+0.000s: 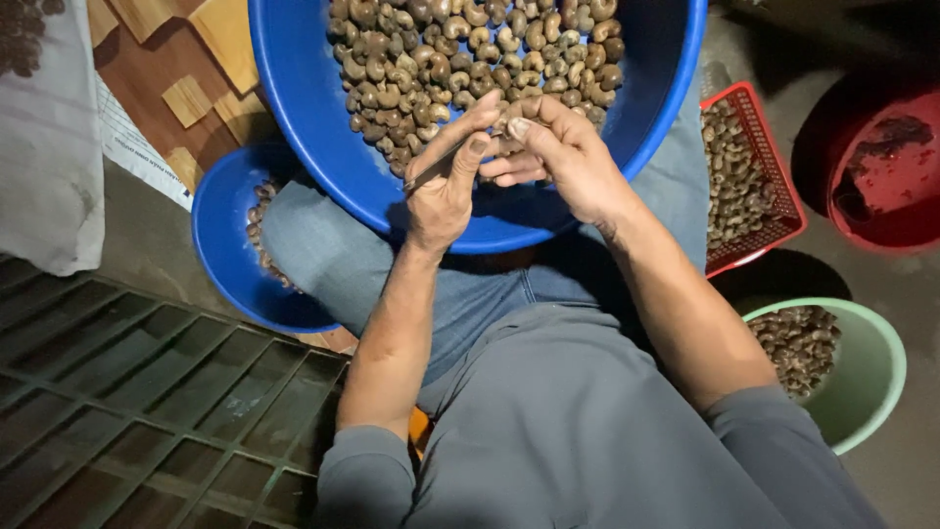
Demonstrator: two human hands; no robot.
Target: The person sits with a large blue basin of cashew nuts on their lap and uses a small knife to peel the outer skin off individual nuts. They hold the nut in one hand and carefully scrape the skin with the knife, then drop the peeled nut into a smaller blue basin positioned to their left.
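— What sort of place is this?

— A small nut-shelling workplace set on the floor, more home yard than factory.

— What shows it?

— A big blue basin (294,88) of unshelled cashew nuts (460,59), a smaller blue bowl (220,245), a red mesh basket (778,186) and a green bucket (871,382), all holding nuts, stand on a bare concrete floor (147,235) beside a metal drain grate (127,392).

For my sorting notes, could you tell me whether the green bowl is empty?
No, the green bowl at the person's right holds a heap of brown nuts.
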